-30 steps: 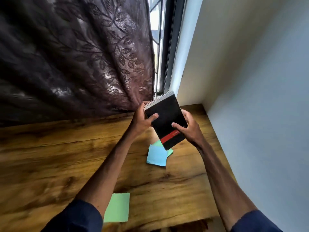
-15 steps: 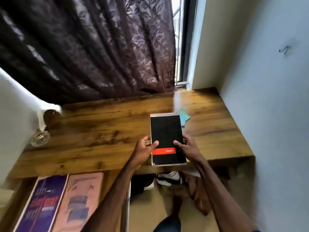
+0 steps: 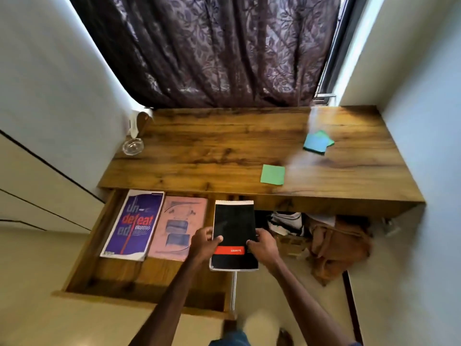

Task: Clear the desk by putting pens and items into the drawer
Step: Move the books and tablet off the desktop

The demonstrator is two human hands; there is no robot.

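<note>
I hold a black spiral notebook (image 3: 234,228) with a red band in both hands, over the right edge of the open wooden drawer (image 3: 139,283). My left hand (image 3: 204,243) grips its left edge and my right hand (image 3: 264,248) grips its right edge. Inside the drawer lie a purple book (image 3: 134,226) and a pink book (image 3: 178,228), side by side. On the wooden desk (image 3: 224,151) a green sticky note pad (image 3: 273,174) lies near the front, and a blue pad on a green one (image 3: 316,143) lies further back right.
A glass ashtray (image 3: 133,146) sits at the desk's left back corner. A dark patterned curtain (image 3: 212,51) hangs behind the desk. Under the desk are white shoes (image 3: 287,222) and a brown bag (image 3: 341,243). White walls close in on both sides.
I have drawn the notebook back from above the desk and lowered it to the drawer's right edge. The view has tilted down, and the open drawer with its books now shows.
</note>
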